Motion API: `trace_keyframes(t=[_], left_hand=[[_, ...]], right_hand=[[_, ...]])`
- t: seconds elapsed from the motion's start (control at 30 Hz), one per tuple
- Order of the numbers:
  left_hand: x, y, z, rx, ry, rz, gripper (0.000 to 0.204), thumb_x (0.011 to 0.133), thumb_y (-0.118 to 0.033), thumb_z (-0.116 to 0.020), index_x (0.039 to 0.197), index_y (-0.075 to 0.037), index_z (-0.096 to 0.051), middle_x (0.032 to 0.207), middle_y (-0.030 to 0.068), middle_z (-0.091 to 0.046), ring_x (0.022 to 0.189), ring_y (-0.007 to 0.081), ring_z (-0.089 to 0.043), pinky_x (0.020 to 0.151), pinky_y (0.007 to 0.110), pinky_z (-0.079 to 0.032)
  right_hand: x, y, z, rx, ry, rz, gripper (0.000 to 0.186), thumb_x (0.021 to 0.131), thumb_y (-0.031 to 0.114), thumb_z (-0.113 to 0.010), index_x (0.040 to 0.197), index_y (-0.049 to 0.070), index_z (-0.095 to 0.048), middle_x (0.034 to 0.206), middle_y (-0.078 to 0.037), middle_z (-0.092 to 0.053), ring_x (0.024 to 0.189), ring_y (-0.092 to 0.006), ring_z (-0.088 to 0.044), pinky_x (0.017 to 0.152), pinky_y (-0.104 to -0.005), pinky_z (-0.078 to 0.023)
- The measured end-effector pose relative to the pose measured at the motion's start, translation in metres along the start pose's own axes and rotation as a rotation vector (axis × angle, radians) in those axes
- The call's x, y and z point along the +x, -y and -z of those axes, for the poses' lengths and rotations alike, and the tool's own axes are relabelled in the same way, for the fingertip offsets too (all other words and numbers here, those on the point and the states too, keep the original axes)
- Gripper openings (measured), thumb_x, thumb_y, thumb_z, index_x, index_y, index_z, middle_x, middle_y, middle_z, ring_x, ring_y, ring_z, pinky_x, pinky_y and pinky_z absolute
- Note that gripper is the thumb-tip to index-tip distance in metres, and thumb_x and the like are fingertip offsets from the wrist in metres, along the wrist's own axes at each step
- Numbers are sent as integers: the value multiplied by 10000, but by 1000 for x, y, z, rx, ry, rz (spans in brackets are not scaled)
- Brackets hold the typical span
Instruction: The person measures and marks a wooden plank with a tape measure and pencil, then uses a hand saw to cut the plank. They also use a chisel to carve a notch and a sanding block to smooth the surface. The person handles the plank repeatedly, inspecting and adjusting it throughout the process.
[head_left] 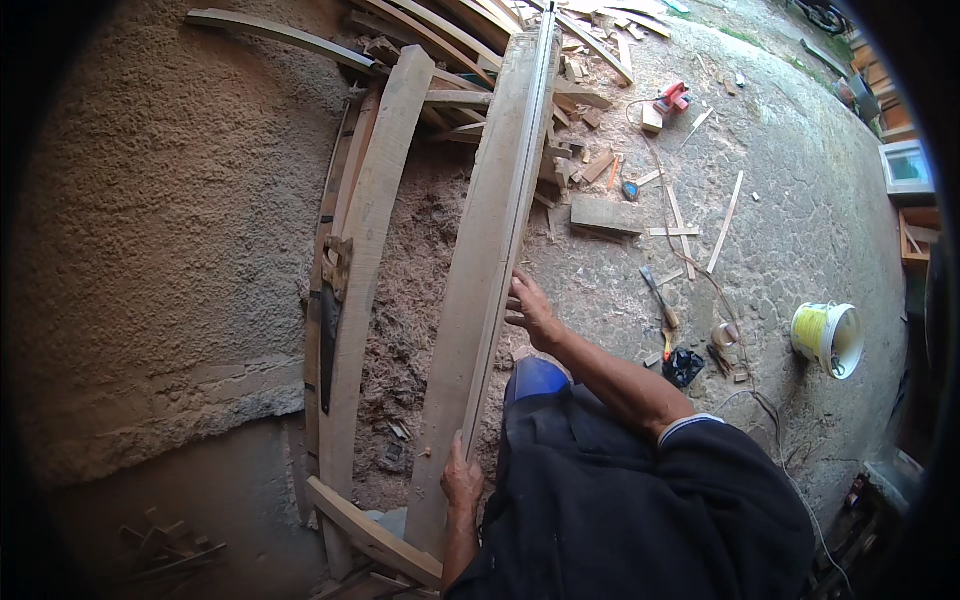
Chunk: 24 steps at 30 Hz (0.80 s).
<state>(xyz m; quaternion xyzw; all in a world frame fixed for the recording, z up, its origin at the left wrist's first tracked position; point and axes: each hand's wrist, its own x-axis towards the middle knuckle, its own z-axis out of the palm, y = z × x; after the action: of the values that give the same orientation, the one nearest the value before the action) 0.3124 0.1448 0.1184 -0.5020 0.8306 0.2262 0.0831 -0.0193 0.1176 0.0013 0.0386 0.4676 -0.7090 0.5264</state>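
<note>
A long wooden plank point(478, 235) runs away from me, with a narrow, metallic-looking straight strip point(530, 150) lying along its right edge. My left hand point(462, 482) is at the near end of the strip, thumb along the edge and fingers closed round it, partly hidden. Farther up, my right hand point(535, 312) rests against the right side of the strip and plank, with its fingers stretched and slightly apart. A second plank point(375, 220) stands to the left, and a handsaw point(332, 310) with a wooden handle hangs or leans beside it.
A rough wall point(180, 200) rises at the left. Stacked boards and offcuts lie at the far end. On the floor at right are a red power tool point(672, 98), a tape measure point(630, 190), a chisel-like tool point(660, 295), a black bag point(683, 367), cords and a bucket point(845, 340).
</note>
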Motion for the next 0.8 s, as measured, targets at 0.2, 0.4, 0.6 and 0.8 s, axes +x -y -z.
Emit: trace_keyframes(t=[0.2, 0.4, 0.6, 0.8], left_hand=[[16, 16, -9, 4, -63, -53, 661, 862, -92, -642, 1481, -137, -416, 1144, 249, -666, 1012, 462, -649, 853, 517, -519], [29, 29, -6, -12, 12, 80, 646, 867, -102, -642, 1476, -155, -433, 1190, 249, -657, 1042, 469, -640, 870, 518, -511], [46, 35, 1, 21, 83, 184, 701, 816, -40, -599, 1483, -161, -420, 1260, 238, -626, 1104, 450, -620, 910, 515, -505], [58, 27, 21, 2, 50, 199, 723, 763, -2, -577, 1458, -152, -446, 1287, 234, -616, 1147, 443, -602, 953, 506, -495]], right_hand=[[9, 49, 15, -146, 80, 5, 663, 1003, 343, -570, 1562, 113, -297, 1345, -136, -573, 1189, -270, -582, 942, -448, -499], [30, 69, 14, -271, 164, 11, 724, 957, 359, -632, 1538, 65, -315, 1295, -162, -587, 1067, -228, -625, 813, -358, -544], [39, 100, -7, -518, 53, -117, 767, 898, 265, -670, 1521, 37, -285, 1112, -206, -655, 879, -240, -690, 650, -363, -563], [91, 138, -19, -530, -142, -106, 751, 899, 287, -552, 1530, 27, -240, 1223, -240, -590, 921, -342, -695, 760, -458, -567]])
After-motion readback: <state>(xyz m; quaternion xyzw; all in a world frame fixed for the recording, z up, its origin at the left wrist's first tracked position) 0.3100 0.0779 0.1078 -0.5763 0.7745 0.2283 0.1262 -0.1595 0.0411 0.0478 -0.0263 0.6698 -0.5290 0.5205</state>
